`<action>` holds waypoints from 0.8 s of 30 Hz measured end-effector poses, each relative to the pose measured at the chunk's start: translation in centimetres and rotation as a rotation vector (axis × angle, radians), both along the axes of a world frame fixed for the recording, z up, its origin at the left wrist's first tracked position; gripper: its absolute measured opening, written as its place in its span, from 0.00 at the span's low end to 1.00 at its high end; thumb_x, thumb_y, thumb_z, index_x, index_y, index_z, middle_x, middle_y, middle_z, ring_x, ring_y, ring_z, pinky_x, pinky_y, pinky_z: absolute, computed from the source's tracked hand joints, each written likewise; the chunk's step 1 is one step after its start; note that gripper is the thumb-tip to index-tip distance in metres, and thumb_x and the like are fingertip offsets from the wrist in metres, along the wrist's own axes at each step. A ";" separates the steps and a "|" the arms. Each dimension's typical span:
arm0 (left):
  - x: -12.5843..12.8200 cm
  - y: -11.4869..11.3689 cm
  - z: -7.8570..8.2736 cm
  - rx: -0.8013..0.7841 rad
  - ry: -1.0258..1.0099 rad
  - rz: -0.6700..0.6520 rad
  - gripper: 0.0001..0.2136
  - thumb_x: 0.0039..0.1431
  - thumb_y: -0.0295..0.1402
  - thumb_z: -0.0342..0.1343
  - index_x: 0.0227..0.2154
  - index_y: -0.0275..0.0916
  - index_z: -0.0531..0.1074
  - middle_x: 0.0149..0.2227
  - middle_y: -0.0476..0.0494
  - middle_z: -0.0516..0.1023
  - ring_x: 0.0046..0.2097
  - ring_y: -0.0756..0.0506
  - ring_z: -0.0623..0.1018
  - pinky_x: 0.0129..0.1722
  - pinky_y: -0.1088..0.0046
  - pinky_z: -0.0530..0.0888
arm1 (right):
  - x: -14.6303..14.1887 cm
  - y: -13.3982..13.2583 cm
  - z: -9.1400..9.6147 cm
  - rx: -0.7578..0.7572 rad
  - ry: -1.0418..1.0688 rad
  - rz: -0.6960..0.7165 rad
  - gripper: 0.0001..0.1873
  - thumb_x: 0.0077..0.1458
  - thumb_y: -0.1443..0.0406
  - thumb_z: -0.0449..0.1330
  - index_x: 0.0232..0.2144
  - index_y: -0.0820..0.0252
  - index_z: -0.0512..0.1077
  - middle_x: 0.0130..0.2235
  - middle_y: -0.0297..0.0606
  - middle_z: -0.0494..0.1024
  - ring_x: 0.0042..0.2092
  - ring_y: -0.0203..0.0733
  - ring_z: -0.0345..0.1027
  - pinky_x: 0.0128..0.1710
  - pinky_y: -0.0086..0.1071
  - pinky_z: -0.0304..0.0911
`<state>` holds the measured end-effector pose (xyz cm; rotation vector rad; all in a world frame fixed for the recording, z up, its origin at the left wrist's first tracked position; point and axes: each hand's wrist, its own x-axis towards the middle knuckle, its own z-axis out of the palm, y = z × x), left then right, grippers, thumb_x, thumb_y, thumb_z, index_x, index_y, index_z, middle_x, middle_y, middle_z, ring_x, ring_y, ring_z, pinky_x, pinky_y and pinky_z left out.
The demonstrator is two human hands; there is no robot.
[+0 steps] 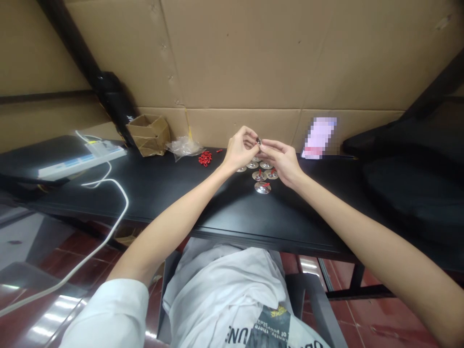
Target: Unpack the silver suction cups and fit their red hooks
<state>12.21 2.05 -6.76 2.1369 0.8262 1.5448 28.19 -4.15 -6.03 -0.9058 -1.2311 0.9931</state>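
My left hand and my right hand meet over the black table, fingertips closed. Between them is a small shiny metal disc, seen nearly edge-on, which looks like a finger cymbal. Both hands pinch it; my fingers cover most of it. Below them several silver finger cymbals lie on the table, some with a red cord at the centre, and a few are partly behind my hands. To the left of my left hand sits a pile of small red cord loops, with a single red loop apart from it.
A clear plastic bag and an open cardboard box stand at the back left. Farther left lies a white power strip with a cable. A blurred-out phone leans against the cardboard wall. Dark fabric covers the right end.
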 end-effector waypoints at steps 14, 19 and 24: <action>-0.9 0.7 0.3 0.000 0.082 0.029 0.15 0.66 0.28 0.58 0.55 0.44 0.69 0.37 0.46 0.83 0.35 0.47 0.81 0.44 0.64 0.80 | 1.4 1.8 -0.9 0.167 -0.190 -0.223 0.07 0.59 0.59 0.72 0.35 0.56 0.81 0.41 0.41 0.87 0.47 0.49 0.81 0.59 0.46 0.74; -2.6 2.1 0.5 0.030 0.076 0.136 0.15 0.67 0.28 0.57 0.55 0.45 0.71 0.38 0.45 0.82 0.35 0.47 0.79 0.46 0.61 0.79 | 1.7 1.3 -0.5 0.384 -0.563 -0.273 0.07 0.64 0.58 0.67 0.38 0.54 0.82 0.49 0.42 0.86 0.55 0.53 0.78 0.62 0.50 0.69; -3.1 2.6 0.7 0.029 0.026 0.137 0.15 0.66 0.28 0.57 0.54 0.45 0.72 0.36 0.46 0.81 0.35 0.46 0.78 0.46 0.61 0.79 | 1.3 0.2 0.1 0.542 -0.841 -0.199 0.06 0.65 0.61 0.64 0.37 0.52 0.82 0.50 0.42 0.86 0.56 0.57 0.73 0.64 0.56 0.62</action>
